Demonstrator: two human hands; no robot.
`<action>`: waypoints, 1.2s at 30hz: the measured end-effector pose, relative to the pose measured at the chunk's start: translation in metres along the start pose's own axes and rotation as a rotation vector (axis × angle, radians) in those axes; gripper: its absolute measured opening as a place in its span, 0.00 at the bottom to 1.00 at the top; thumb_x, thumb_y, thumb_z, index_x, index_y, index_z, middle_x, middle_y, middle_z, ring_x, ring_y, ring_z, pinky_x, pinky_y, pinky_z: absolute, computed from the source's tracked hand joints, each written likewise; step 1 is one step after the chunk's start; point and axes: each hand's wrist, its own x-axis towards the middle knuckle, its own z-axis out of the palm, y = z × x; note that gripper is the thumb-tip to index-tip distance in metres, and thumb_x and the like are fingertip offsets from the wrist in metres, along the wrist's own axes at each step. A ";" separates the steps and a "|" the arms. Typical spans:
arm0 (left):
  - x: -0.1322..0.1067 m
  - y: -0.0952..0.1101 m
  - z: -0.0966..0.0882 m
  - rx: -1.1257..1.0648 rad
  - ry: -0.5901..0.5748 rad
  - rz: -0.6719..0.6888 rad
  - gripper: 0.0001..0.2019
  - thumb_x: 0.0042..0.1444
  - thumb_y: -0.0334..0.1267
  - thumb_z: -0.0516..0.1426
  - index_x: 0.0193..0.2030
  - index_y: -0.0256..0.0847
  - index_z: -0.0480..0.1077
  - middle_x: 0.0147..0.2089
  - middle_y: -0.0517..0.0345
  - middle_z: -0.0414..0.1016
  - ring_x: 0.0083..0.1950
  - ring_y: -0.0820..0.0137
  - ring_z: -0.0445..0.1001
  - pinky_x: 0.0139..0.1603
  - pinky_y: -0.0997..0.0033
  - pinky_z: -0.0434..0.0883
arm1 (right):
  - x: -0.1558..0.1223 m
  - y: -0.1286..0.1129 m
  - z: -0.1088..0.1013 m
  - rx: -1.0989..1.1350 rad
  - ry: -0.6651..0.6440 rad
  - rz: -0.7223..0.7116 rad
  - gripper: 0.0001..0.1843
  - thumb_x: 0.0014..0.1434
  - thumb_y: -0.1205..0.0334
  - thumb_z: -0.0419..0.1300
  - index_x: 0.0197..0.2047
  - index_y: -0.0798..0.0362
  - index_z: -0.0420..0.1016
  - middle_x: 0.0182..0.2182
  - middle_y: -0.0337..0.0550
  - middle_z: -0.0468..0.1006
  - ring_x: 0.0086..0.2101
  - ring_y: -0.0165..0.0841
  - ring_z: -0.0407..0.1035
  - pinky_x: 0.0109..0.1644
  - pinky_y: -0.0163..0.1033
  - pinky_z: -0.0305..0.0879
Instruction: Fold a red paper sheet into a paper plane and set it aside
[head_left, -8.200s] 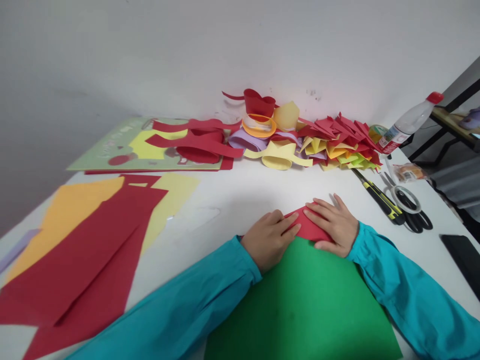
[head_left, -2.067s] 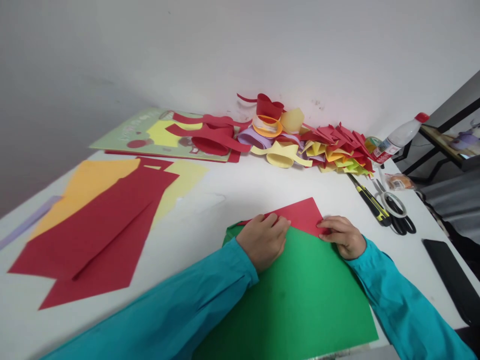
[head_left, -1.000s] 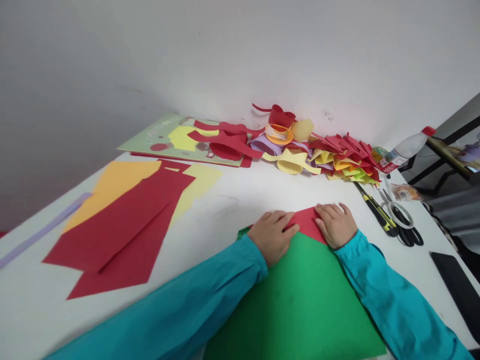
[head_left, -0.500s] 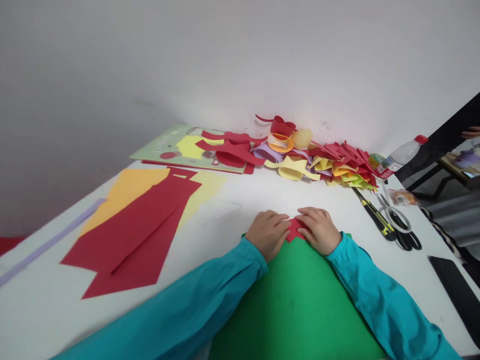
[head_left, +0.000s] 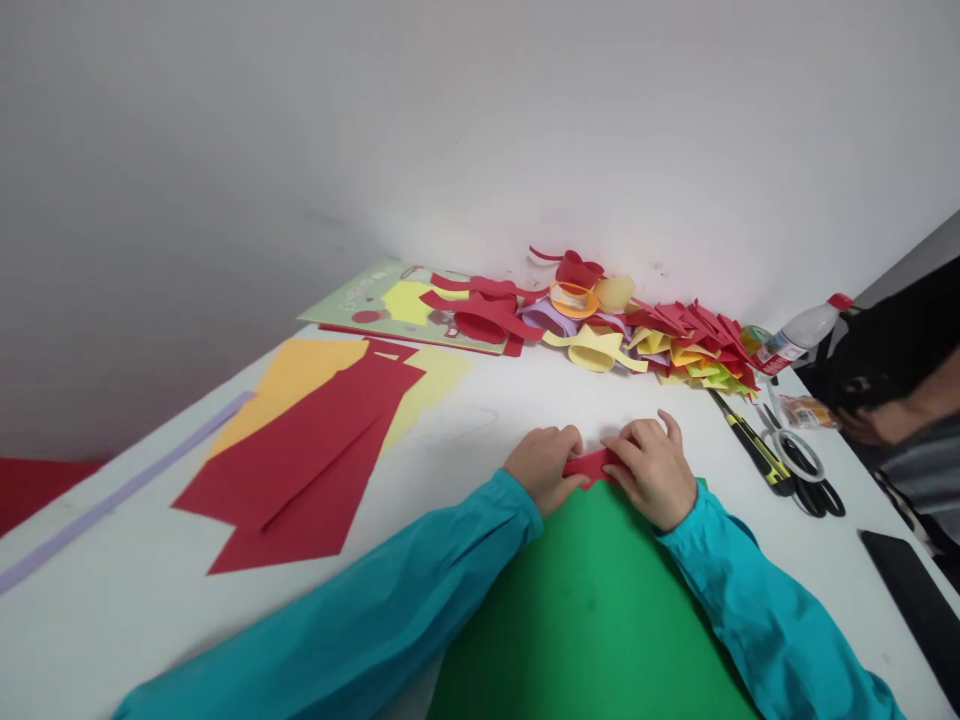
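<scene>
A small piece of red paper (head_left: 592,466) is stretched between my two hands at the far end of a green mat (head_left: 592,610). My left hand (head_left: 545,466) pinches its left end, fingers curled over and thumb below. At the right end, my right hand (head_left: 651,470) pinches it between thumb and fingertips, with one finger raised. The paper looks folded into a narrow strip, though the fingers cover both its ends.
Left are large red paper sheets (head_left: 315,450) and a purple strip (head_left: 127,492). Paper rings (head_left: 592,348) and folded paper pieces (head_left: 694,340) line the wall. Right are a utility knife (head_left: 754,447), scissors (head_left: 817,495), a bottle (head_left: 802,332), a black slab (head_left: 911,590) and another person's arm (head_left: 915,405).
The red paper has gone from lying flatter under my fingers to a narrow strip held at both ends. My right finger has lifted. Another person's arm has come closer at right.
</scene>
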 end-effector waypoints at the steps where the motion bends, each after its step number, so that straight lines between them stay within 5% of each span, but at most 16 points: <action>1: -0.001 0.000 -0.003 0.026 0.064 0.067 0.12 0.43 0.35 0.63 0.33 0.38 0.65 0.26 0.62 0.68 0.29 0.70 0.65 0.32 0.70 0.61 | 0.000 -0.003 -0.004 -0.016 0.059 -0.011 0.06 0.56 0.64 0.57 0.38 0.50 0.73 0.30 0.40 0.71 0.35 0.34 0.62 0.56 0.53 0.45; 5: -0.008 0.001 -0.017 0.129 0.332 0.283 0.03 0.50 0.35 0.57 0.29 0.39 0.69 0.27 0.57 0.69 0.30 0.69 0.63 0.32 0.69 0.58 | 0.001 -0.012 -0.018 -0.059 0.262 -0.062 0.08 0.57 0.67 0.55 0.29 0.50 0.72 0.25 0.37 0.71 0.34 0.31 0.62 0.56 0.49 0.47; 10: -0.012 0.005 -0.026 0.148 0.508 0.338 0.09 0.52 0.31 0.54 0.22 0.40 0.69 0.24 0.58 0.67 0.28 0.72 0.60 0.29 0.70 0.55 | 0.005 -0.023 -0.026 -0.115 0.305 -0.093 0.08 0.57 0.66 0.55 0.27 0.51 0.72 0.25 0.36 0.73 0.35 0.32 0.62 0.56 0.50 0.47; 20: -0.017 0.006 -0.037 0.178 0.499 0.346 0.08 0.52 0.35 0.54 0.25 0.41 0.70 0.26 0.59 0.68 0.29 0.72 0.61 0.30 0.68 0.54 | 0.017 -0.034 -0.025 -0.075 0.272 -0.245 0.11 0.61 0.68 0.50 0.34 0.51 0.73 0.25 0.37 0.74 0.33 0.31 0.63 0.50 0.46 0.51; 28: -0.012 -0.004 -0.032 0.261 0.458 0.483 0.10 0.52 0.32 0.52 0.20 0.40 0.64 0.21 0.60 0.64 0.28 0.70 0.57 0.27 0.66 0.48 | 0.016 -0.030 -0.025 -0.062 0.244 -0.299 0.11 0.58 0.69 0.51 0.29 0.54 0.73 0.23 0.39 0.71 0.31 0.32 0.61 0.46 0.46 0.54; 36: -0.016 0.011 -0.034 0.351 0.491 0.515 0.11 0.56 0.29 0.50 0.23 0.38 0.65 0.24 0.59 0.66 0.28 0.72 0.58 0.28 0.66 0.50 | 0.015 -0.032 -0.012 -0.079 0.299 -0.362 0.14 0.59 0.70 0.51 0.23 0.56 0.70 0.20 0.39 0.68 0.28 0.31 0.57 0.36 0.41 0.54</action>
